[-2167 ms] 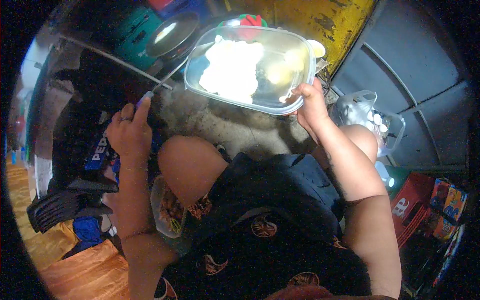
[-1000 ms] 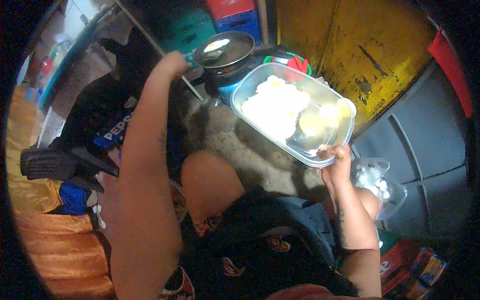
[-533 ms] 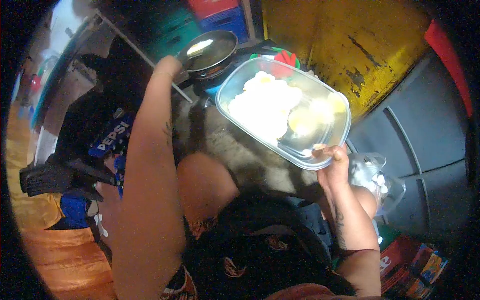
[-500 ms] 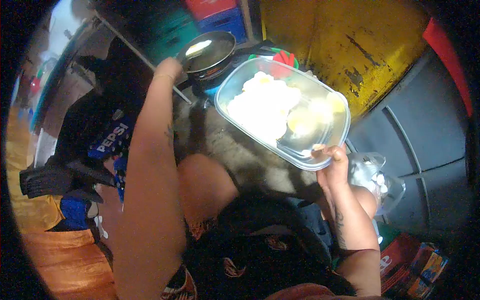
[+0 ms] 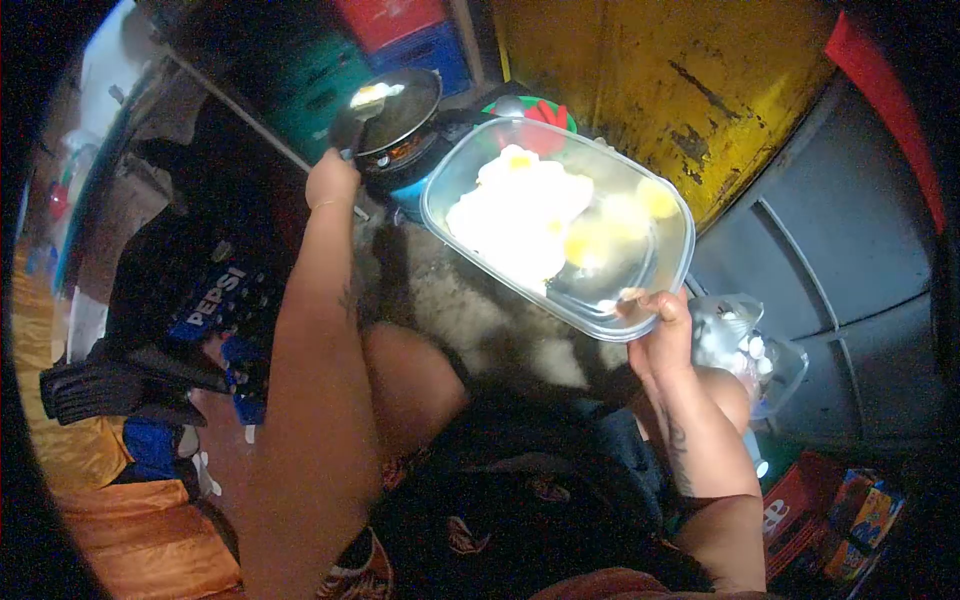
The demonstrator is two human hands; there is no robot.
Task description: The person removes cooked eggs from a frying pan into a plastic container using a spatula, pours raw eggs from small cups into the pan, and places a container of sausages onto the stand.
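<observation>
My left hand (image 5: 333,182) is closed round the handle of a spatula (image 5: 368,128), whose blade reaches into a dark frying pan (image 5: 410,112). A white fried egg (image 5: 375,95) lies in the pan near its far left side. The pan rests on a stove with an orange glow (image 5: 405,152) under it. My right hand (image 5: 665,335) grips the near right corner of a clear plastic container (image 5: 610,322), tilted in front of me. Several fried eggs (image 5: 520,215) lie inside it, overexposed by bright light.
Behind the container is a green bowl (image 5: 572,122) with red things and a ladle. A yellow panel (image 5: 640,90) and grey panels (image 5: 790,270) stand at the right, with a plastic bag (image 5: 745,345) beside them. Crates (image 5: 425,55) stand behind the pan. At left is a black chair (image 5: 110,385).
My left hand has reached forward to the pan with the spatula, then drawn slightly back towards me. The container remains in my right hand, now turned more diagonally. The view has shifted.
</observation>
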